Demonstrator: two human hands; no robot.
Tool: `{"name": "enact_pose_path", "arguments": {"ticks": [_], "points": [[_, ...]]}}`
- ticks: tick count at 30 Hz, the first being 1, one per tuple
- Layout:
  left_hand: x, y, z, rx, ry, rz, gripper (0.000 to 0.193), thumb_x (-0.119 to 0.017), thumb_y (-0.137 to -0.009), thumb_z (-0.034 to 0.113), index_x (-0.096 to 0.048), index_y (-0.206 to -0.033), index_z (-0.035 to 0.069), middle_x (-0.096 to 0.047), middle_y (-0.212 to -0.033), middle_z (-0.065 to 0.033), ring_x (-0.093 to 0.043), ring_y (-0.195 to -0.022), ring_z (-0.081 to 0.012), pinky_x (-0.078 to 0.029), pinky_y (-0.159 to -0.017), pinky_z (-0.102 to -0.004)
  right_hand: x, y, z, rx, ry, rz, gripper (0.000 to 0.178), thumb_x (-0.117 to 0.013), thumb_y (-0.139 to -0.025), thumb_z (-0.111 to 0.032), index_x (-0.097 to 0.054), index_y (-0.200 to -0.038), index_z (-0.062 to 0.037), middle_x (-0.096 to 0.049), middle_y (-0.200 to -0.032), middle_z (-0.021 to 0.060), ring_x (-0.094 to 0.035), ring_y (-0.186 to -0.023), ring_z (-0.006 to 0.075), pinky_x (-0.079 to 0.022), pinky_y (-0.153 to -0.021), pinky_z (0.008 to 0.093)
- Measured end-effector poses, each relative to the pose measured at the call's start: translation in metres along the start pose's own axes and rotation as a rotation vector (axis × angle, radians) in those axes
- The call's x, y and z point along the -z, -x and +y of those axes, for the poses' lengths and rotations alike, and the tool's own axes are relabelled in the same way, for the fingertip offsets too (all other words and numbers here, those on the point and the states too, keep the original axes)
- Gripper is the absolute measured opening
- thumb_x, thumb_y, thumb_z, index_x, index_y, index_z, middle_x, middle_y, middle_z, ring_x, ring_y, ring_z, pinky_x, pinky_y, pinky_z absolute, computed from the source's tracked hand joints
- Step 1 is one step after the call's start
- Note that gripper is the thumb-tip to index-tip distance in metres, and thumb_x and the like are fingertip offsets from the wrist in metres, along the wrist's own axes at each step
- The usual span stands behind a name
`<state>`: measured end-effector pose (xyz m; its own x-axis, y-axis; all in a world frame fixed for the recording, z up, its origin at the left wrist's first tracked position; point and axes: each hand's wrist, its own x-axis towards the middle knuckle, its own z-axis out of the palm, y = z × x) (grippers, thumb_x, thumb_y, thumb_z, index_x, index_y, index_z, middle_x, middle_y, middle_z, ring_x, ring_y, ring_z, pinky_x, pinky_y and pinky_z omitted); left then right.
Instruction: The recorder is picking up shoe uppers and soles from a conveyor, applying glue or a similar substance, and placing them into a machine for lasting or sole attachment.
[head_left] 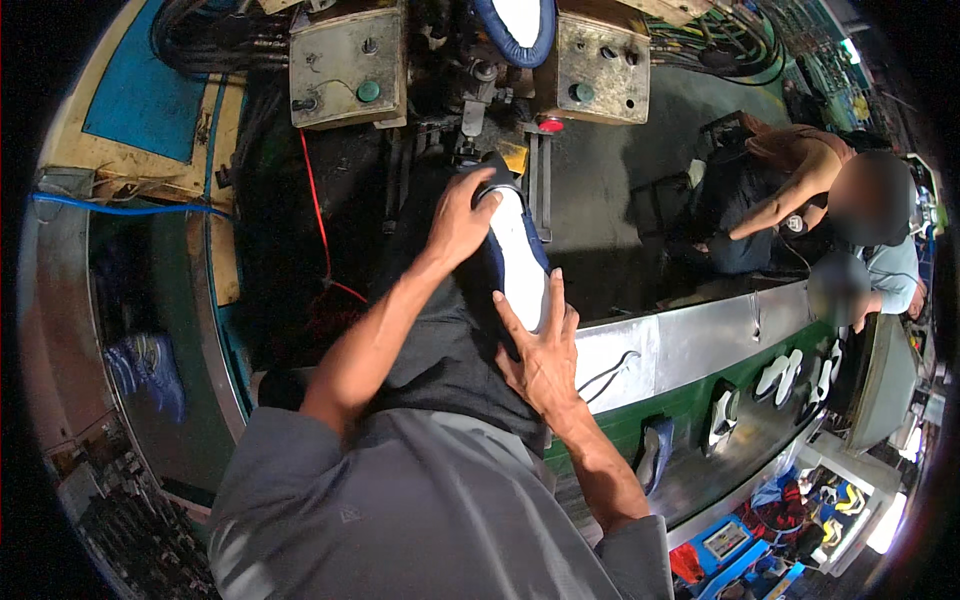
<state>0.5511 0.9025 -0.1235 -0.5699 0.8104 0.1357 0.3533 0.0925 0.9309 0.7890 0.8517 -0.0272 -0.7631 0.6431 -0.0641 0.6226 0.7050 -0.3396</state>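
Note:
A dark blue shoe upper [518,245] with a white bottom facing up lies lengthwise in front of me, above my lap. My left hand [462,228] is closed around its far end, the thumb on the white bottom and the fingers at the dark edge. At the near end, my right hand [545,355] grips the upper, with its fingers along both sides. Beyond my hands, a second blue upper with a white bottom [518,22] sits on the machine [478,110], partly cut off by the picture's edge.
Control boxes with knobs and green buttons [345,62] flank the machine. A red button [550,125] sits below. On my right runs a metal ledge [700,335], beside a green belt carrying several uppers [723,415]. Two people are at the right. More blue shoes [150,370] are at far left.

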Motion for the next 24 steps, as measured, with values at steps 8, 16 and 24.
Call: {"name": "enact_pose_path", "arguments": {"ticks": [8, 16, 24], "points": [[0.003, -0.019, -0.006, -0.004, -0.132, -0.160, 0.026, -0.060, -0.100, 0.005, -0.075, -0.120, -0.003, -0.076, -0.108, -0.0243, -0.076, -0.096, -0.0382, -0.058, -0.085, -0.0426, 0.001, -0.006, 0.019, 0.008, -0.168, 0.019, 0.083, -0.086, -0.073, -0.012, -0.064, -0.150, -0.0327, -0.013, -0.171, 0.0365, -0.050, -0.128, 0.0536, -0.050, -0.104, 0.0571], [0.007, -0.031, -0.023, 0.145, 0.087, -0.336, 0.037, -0.065, -0.106, 0.023, -0.071, -0.131, -0.002, -0.076, -0.122, -0.0244, -0.074, -0.116, -0.0332, -0.055, -0.098, -0.0413, 0.020, -0.015, 0.027, 0.012, -0.211, 0.014, 0.078, -0.088, -0.076, -0.015, -0.065, -0.150, -0.0292, -0.012, -0.171, 0.0359, -0.048, -0.130, 0.0538, -0.053, -0.103, 0.0585], [0.086, -0.249, 0.085, 0.201, 0.535, 0.126, 0.104, -0.074, -0.097, 0.054, -0.022, -0.169, 0.000, -0.055, -0.154, -0.0244, -0.061, -0.133, -0.0305, -0.045, -0.115, -0.0451, 0.103, -0.057, 0.046, -0.080, -0.115, 0.341, 0.072, -0.085, -0.076, -0.008, -0.068, -0.146, -0.0155, -0.016, -0.173, 0.0342, -0.028, -0.158, 0.0514, -0.030, -0.125, 0.0552]]}}
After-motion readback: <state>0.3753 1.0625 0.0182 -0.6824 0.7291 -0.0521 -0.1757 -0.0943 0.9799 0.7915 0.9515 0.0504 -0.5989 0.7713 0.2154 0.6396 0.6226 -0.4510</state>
